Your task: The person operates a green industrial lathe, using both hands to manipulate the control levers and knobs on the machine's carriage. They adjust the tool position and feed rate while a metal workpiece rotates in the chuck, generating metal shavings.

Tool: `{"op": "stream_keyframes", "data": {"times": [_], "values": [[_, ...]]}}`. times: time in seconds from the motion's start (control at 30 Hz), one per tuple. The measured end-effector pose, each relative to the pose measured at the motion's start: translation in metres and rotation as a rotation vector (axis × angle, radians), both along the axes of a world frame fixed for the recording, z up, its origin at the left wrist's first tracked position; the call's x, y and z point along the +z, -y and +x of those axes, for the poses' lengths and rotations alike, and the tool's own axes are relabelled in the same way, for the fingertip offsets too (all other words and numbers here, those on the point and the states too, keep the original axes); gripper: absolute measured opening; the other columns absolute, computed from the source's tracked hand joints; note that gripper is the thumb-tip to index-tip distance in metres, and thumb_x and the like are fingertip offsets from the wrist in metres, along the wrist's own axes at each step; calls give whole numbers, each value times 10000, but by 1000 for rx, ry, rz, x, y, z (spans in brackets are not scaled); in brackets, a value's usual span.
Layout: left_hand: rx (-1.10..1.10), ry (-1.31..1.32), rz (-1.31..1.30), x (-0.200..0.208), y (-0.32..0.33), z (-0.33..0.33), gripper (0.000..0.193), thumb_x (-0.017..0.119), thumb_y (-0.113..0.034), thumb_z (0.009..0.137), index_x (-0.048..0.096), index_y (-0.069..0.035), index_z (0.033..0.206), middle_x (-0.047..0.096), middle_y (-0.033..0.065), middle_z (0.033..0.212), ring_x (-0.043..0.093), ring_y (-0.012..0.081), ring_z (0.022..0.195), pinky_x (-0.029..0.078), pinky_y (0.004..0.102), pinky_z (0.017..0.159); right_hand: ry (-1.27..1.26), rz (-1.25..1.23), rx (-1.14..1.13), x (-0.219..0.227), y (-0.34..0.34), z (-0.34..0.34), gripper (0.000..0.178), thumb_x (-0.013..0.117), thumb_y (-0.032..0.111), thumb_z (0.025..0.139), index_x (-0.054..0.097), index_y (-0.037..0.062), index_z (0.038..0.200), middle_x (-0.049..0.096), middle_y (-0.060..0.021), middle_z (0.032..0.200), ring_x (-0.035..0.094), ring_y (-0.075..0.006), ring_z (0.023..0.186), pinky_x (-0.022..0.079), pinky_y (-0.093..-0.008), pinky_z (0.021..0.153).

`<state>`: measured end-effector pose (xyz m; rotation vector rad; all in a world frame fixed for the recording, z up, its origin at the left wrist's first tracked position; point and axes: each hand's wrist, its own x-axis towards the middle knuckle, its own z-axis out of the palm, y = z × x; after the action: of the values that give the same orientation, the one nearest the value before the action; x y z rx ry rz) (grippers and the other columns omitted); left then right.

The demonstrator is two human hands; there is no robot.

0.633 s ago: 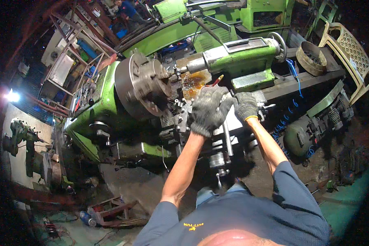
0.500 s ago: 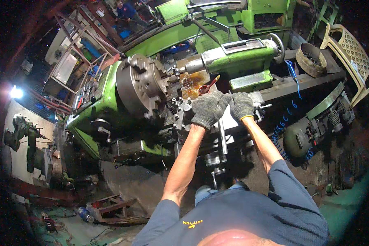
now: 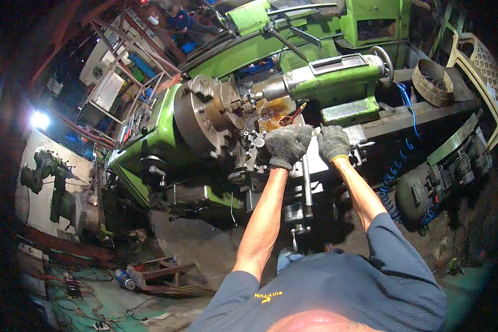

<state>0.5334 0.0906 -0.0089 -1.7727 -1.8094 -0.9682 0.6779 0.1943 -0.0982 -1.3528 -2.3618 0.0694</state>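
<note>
Both hands wear grey knit gloves above the carriage [image 3: 311,166] of a green metal lathe. My left hand [image 3: 288,145] is curled just right of the tool post [image 3: 255,139]; anything under its fingers is hidden. A short gap away, my right hand [image 3: 333,143] is bent over the far end of the slide, its fingertips out of sight. Beyond my left hand, a small red round cup with a handle [image 3: 286,120] sits by an oily brown surface [image 3: 274,109]. The big chuck [image 3: 196,113] is at left, facing the tailstock [image 3: 337,80] with a metal piece [image 3: 250,98] between them.
A round metal tub [image 3: 432,83] stands on the bed's right end, near a beige plastic chair [image 3: 478,72]. A blue coiled hose [image 3: 392,182] hangs beside a compressor tank [image 3: 406,193]. Crank handles [image 3: 295,235] jut toward me. A person [image 3: 182,22] is at the far left.
My hands, touching before, are now slightly apart. The whole view has shifted, so the lathe sits further right. The chuck's jaws show at a different angle.
</note>
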Motion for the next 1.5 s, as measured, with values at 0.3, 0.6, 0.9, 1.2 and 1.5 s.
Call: {"op": "stream_keyframes", "data": {"times": [0.3,0.6,0.9,1.2,1.5], "values": [[6,-35,18,1,-2,1,375,676,-404,914,713,-122,670,660,124,625,645,338,574,489,483,558,89,-72,-24,10,1,1,316,544,343,976,725,97,1058,715,-135,1073,639,-332,1077,526,-466,912],[25,-52,51,7,-2,5,409,675,-408,918,702,-127,622,639,121,584,635,330,546,484,472,545,44,-64,0,8,1,2,297,561,330,964,728,98,1045,719,-135,1075,646,-329,1067,527,-468,912],[23,-74,73,1,-4,2,416,676,-416,914,675,-137,606,630,117,580,624,328,532,469,468,531,37,-29,9,6,1,0,292,553,328,967,724,99,1025,717,-150,1057,654,-344,1041,533,-485,880],[34,-59,84,-1,-5,2,401,694,-403,898,664,-138,598,631,113,585,632,327,542,478,469,536,-12,1,22,-2,-3,1,293,588,338,947,714,77,996,703,-166,1029,644,-362,1018,520,-501,871],[45,-39,67,1,-3,3,418,675,-419,908,671,-130,606,640,112,595,632,338,553,480,475,552,-31,16,30,-1,-2,2,301,578,345,948,720,81,980,712,-159,1017,651,-356,1022,527,-493,881]]}}
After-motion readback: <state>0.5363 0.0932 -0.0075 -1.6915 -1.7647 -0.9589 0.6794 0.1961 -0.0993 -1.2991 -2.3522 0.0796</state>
